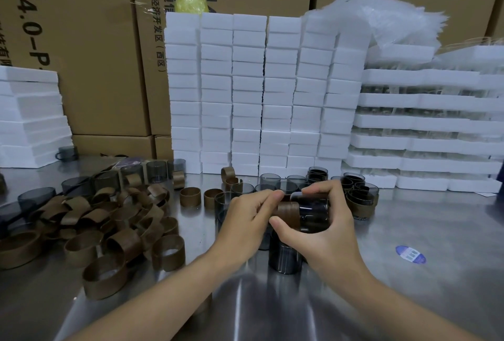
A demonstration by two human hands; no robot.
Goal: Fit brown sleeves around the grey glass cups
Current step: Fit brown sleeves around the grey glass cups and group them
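Observation:
At the centre of the steel table, my right hand [324, 229] grips a grey glass cup [313, 214] lying on its side. A brown sleeve [289, 214] sits partly over the cup's left end, and my left hand [245, 218] pinches that sleeve at its upper edge. Just below my hands another grey cup [283, 257] stands upright. A big heap of loose brown sleeves [103, 220] covers the table's left side. Bare grey cups [156, 171] stand behind the heap and behind my hands. Several sleeved cups [361, 200] are stacked to the right of my hands.
Tall stacks of white foam blocks [259, 95] form a wall at the back. Foam trays [425, 144] fill the back right and more foam [30, 117] the far left. Cardboard boxes [90, 40] rise behind. A blue sticker [410, 254] lies on the table [436, 231] at the right.

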